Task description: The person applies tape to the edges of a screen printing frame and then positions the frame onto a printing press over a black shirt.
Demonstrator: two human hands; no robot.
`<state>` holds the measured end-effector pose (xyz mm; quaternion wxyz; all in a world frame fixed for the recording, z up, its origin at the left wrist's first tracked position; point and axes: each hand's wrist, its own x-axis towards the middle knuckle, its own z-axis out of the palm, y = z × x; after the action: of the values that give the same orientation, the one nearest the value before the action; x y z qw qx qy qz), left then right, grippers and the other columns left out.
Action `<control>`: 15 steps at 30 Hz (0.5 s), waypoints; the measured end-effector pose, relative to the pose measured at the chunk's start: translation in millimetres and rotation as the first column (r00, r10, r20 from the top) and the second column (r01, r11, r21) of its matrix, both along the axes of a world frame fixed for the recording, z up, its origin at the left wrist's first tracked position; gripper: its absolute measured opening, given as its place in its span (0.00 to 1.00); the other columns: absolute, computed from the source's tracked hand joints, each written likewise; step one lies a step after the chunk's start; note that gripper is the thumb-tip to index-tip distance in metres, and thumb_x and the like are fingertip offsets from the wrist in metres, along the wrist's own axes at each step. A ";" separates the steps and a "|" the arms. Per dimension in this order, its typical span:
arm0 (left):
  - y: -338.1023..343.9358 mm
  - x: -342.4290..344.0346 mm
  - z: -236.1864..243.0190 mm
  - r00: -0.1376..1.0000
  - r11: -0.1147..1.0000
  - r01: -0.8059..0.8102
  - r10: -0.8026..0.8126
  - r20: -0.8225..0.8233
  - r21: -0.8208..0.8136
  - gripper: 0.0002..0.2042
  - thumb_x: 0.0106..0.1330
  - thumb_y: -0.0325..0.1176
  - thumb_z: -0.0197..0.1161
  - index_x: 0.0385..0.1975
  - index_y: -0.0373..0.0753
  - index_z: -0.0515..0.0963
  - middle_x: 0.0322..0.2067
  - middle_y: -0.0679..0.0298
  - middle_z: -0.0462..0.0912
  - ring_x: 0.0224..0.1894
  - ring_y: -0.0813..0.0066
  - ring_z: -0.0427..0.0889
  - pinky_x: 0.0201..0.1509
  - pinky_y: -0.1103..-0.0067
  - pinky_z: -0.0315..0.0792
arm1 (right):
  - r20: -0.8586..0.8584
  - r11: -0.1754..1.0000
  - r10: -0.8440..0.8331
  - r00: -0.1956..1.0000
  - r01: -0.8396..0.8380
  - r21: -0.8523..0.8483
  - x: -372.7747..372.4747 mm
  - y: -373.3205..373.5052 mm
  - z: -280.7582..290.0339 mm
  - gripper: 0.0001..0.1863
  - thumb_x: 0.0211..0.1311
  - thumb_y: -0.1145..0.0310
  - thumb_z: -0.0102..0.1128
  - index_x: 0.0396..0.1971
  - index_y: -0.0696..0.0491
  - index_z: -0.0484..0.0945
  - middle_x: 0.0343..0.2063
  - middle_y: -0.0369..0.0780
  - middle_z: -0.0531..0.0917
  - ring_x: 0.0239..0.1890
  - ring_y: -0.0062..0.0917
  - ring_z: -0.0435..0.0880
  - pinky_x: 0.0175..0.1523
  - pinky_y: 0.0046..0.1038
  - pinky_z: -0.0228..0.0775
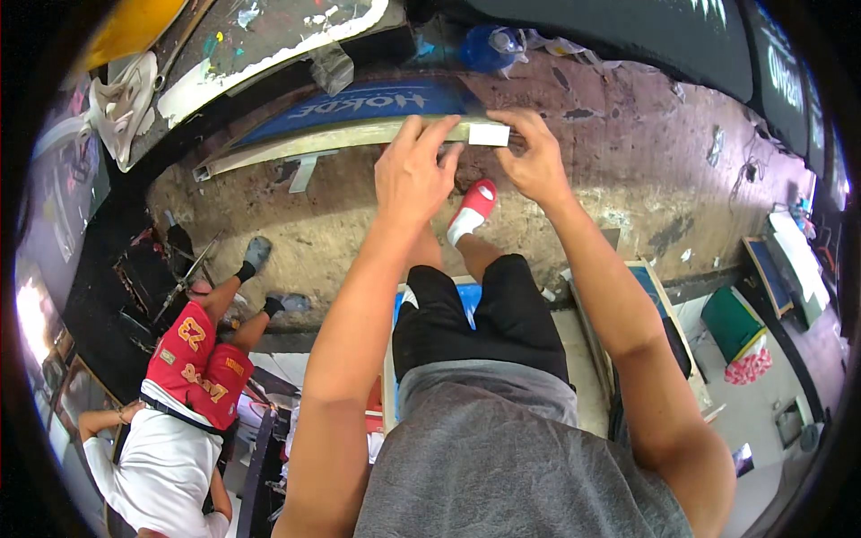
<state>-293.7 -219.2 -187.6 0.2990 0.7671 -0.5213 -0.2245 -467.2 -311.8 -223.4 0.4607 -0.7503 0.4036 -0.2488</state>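
A silk-screen frame (336,139) with pale wooden edges and a blue mesh bearing light lettering stands tilted in front of me. My left hand (414,175) straddles its near wooden edge, fingers over the top and thumb below. Close to the frame's right end, my right hand (535,163) has its index finger above and its thumb below the edge. Between the two hands, a small white rectangular piece (489,134) lies against the wood; whether it is tape or paper I cannot tell. The fingers hide part of the edge.
A paint-stained table (260,54) is at the upper left, and dark printed cloth (646,36) lines the upper right. A blue plastic bundle (489,49) sits beyond the frame. At lower left is another person (184,439). A green bin (735,321) stands at right.
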 end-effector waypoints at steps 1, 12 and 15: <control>-0.6 0.0 -0.8 1.000 1.000 -0.006 0.006 0.011 0.026 0.17 0.58 0.33 0.71 0.49 0.48 0.82 0.37 0.63 0.79 0.36 0.56 0.83 0.39 0.65 0.78 | 0.003 0.998 0.007 1.000 -0.007 -0.062 -0.3 -0.2 3.8 0.20 0.52 0.79 0.63 0.48 0.54 0.82 0.45 0.46 0.82 0.49 0.39 0.83 0.55 0.34 0.76; -9.5 3.8 5.0 0.999 1.000 0.017 -0.018 0.045 0.022 0.15 0.58 0.33 0.71 0.46 0.49 0.84 0.36 0.65 0.79 0.33 0.61 0.83 0.37 0.68 0.78 | -0.010 0.990 0.089 0.996 -0.090 -0.112 -8.6 -13.5 20.0 0.16 0.53 0.75 0.70 0.44 0.57 0.82 0.46 0.45 0.84 0.50 0.40 0.84 0.57 0.35 0.75; -14.5 4.9 5.9 0.996 0.997 0.072 -0.071 0.055 -0.015 0.15 0.58 0.33 0.72 0.46 0.49 0.85 0.36 0.66 0.79 0.30 0.67 0.82 0.36 0.72 0.77 | -0.001 0.988 0.107 0.994 -0.107 -0.113 -9.8 -17.5 16.2 0.17 0.53 0.76 0.71 0.45 0.57 0.82 0.46 0.45 0.84 0.50 0.37 0.84 0.56 0.33 0.76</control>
<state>-288.7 -233.7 -181.7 0.2828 0.7512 -0.5584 -0.2097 -477.0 -329.2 -207.2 0.4315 -0.7950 0.3469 -0.2480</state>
